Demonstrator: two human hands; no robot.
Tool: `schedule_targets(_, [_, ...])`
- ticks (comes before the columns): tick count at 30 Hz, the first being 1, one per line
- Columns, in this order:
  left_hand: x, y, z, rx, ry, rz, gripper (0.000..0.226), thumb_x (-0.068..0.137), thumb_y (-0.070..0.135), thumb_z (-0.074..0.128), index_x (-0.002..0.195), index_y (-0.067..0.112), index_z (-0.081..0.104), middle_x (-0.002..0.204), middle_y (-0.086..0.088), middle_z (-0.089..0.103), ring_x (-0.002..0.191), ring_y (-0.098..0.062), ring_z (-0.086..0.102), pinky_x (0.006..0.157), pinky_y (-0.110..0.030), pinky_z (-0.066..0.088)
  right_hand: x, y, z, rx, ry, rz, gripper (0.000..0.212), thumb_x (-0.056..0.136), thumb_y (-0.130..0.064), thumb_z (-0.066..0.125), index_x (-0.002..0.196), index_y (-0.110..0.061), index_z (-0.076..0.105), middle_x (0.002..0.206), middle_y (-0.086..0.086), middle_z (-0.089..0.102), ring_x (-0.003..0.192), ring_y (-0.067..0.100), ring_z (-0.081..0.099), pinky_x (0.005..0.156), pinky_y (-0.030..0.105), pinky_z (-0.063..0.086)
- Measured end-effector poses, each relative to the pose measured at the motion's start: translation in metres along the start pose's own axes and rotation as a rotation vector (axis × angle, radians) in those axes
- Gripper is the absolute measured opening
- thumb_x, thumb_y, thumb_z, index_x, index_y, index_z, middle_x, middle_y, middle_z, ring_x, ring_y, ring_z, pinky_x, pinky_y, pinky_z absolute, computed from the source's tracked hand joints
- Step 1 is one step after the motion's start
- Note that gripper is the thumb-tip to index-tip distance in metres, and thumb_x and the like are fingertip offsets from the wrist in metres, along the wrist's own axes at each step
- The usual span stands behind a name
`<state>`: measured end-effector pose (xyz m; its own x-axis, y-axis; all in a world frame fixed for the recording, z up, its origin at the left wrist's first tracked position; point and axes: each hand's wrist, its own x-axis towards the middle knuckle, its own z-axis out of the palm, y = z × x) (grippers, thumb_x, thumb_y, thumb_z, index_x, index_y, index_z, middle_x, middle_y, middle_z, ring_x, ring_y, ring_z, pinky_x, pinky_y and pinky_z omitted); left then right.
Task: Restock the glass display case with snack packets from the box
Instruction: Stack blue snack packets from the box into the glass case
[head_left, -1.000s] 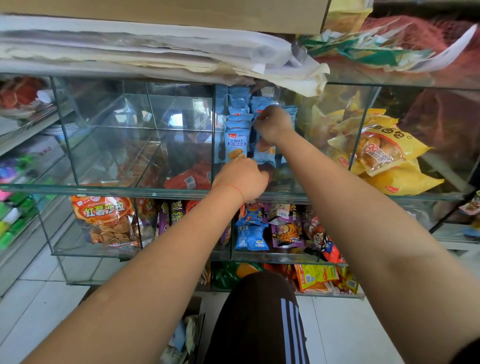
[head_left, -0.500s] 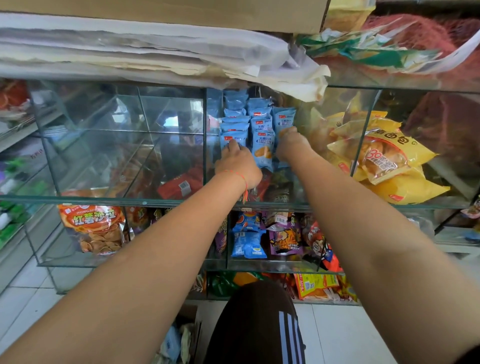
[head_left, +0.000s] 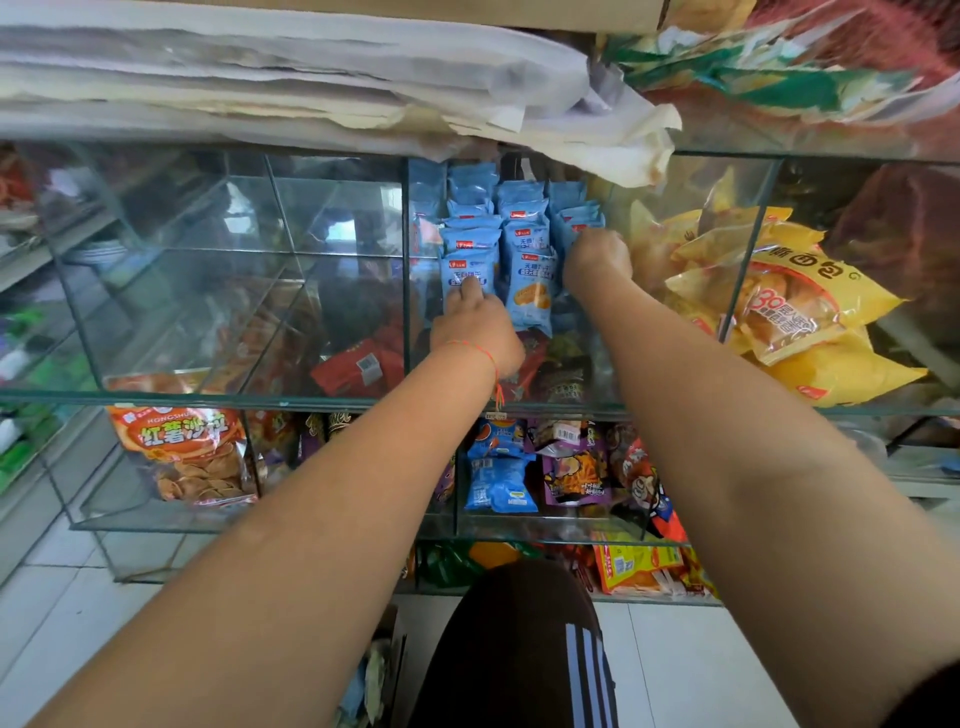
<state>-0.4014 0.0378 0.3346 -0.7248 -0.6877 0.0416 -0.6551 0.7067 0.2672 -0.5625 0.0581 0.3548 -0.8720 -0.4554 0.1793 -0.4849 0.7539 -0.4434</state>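
Left hand (head_left: 480, 325), fingers extended, touching the front blue snack packet (head_left: 467, 270) of the left row; right hand (head_left: 597, 257) curled at the right row of blue packets (head_left: 574, 223), though whether it pinches one cannot be told. Packets stand in three upright rows inside the middle compartment of the glass display case (head_left: 208, 397); yellow bread bags (head_left: 810, 306) fill the compartment to their right. Step judged: straightening stocked rows. Next: fetching more packets from the box, not identifiable here

A small shop, probably: glass display case (head_left: 311, 400) of snack packets (head_left: 530, 280) (bread bags (head_left: 810, 312) too).
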Motion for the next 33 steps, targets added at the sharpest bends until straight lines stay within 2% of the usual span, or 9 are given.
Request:
schedule_targets(4, [0.0,0.0,0.0,0.006,0.007,0.003,0.055,0.091,0.026,0.057,0.137,0.003,0.04,0.141,-0.01,0.028,0.133,-0.028,0.029,0.106,-0.042,0.038,-0.001,0.005,-0.001,-0.078,-0.022,-0.035,0.042,0.099,-0.014,0.039,0.138,0.001,0.042,0.135,0.02,0.047,0.124,0.031,0.046,0.094,0.034,0.046])
schedule_targets(10, [-0.003,0.001,-0.002,0.032,0.029,-0.003,0.052,0.091,0.027,0.057,0.135,0.004,0.043,0.138,-0.011,0.031,0.13,-0.029,0.032,0.103,-0.042,0.04,-0.001,0.009,-0.004,-0.301,-0.106,-0.119,0.037,0.097,-0.012,0.043,0.131,-0.001,0.049,0.131,0.016,0.054,0.12,0.03,0.054,0.088,0.035,0.048])
schedule_targets(18, [-0.007,0.002,-0.006,0.036,0.045,0.004,0.047,0.092,0.025,0.054,0.134,0.004,0.047,0.14,-0.012,0.033,0.131,-0.028,0.032,0.104,-0.043,0.039,-0.007,0.002,-0.007,-0.314,-0.094,-0.17,0.033,0.096,-0.012,0.044,0.125,-0.001,0.053,0.127,0.015,0.056,0.116,0.031,0.056,0.086,0.035,0.049])
schedule_targets(20, [-0.007,0.001,-0.006,0.034,0.047,0.004,0.047,0.092,0.025,0.054,0.134,0.004,0.047,0.14,-0.011,0.033,0.131,-0.028,0.032,0.104,-0.043,0.04,-0.009,0.0,-0.009,-0.269,-0.104,-0.146,0.034,0.096,-0.016,0.046,0.125,0.0,0.052,0.125,0.016,0.057,0.114,0.031,0.057,0.087,0.036,0.05])
schedule_targets(22, [-0.007,0.001,-0.007,0.032,0.048,0.003,0.047,0.092,0.024,0.054,0.134,0.004,0.047,0.139,-0.011,0.034,0.131,-0.028,0.032,0.104,-0.043,0.04,-0.013,-0.004,-0.011,-0.165,-0.159,-0.082,0.035,0.094,-0.021,0.049,0.121,0.0,0.054,0.112,0.015,0.061,0.101,0.032,0.062,0.081,0.038,0.052])
schedule_targets(25, [-0.007,0.001,-0.007,0.029,0.043,0.002,0.048,0.091,0.023,0.054,0.134,0.004,0.046,0.139,-0.011,0.033,0.131,-0.028,0.032,0.103,-0.043,0.04,-0.024,-0.014,-0.017,0.199,-0.392,0.147,0.043,0.093,-0.04,0.042,0.113,-0.003,0.054,0.097,0.017,0.065,0.073,0.029,0.066,0.065,0.035,0.058])
schedule_targets(28, [-0.006,0.001,-0.006,0.03,0.041,0.002,0.05,0.092,0.023,0.054,0.137,0.004,0.044,0.139,-0.011,0.033,0.131,-0.028,0.031,0.103,-0.043,0.04,-0.033,-0.019,-0.014,0.228,-0.608,0.169,0.046,0.088,-0.056,0.049,0.101,-0.012,0.056,0.088,0.014,0.059,0.062,0.025,0.061,0.047,0.024,0.053])
schedule_targets(31, [-0.006,0.002,-0.005,0.021,0.041,0.001,0.049,0.091,0.021,0.054,0.136,0.003,0.044,0.138,-0.011,0.033,0.131,-0.028,0.031,0.103,-0.043,0.04,-0.033,-0.017,-0.005,0.236,-0.582,0.155,0.038,0.086,-0.04,0.065,0.095,-0.006,0.052,0.087,0.016,0.056,0.056,0.024,0.06,0.043,0.024,0.053])
schedule_targets(33, [-0.005,0.002,-0.005,0.013,0.039,0.001,0.049,0.091,0.02,0.053,0.136,0.003,0.044,0.139,-0.011,0.032,0.131,-0.029,0.032,0.103,-0.042,0.04,-0.035,-0.016,-0.003,0.246,-0.539,0.117,0.03,0.087,-0.03,0.067,0.091,-0.005,0.051,0.089,0.016,0.057,0.058,0.026,0.064,0.048,0.03,0.057])
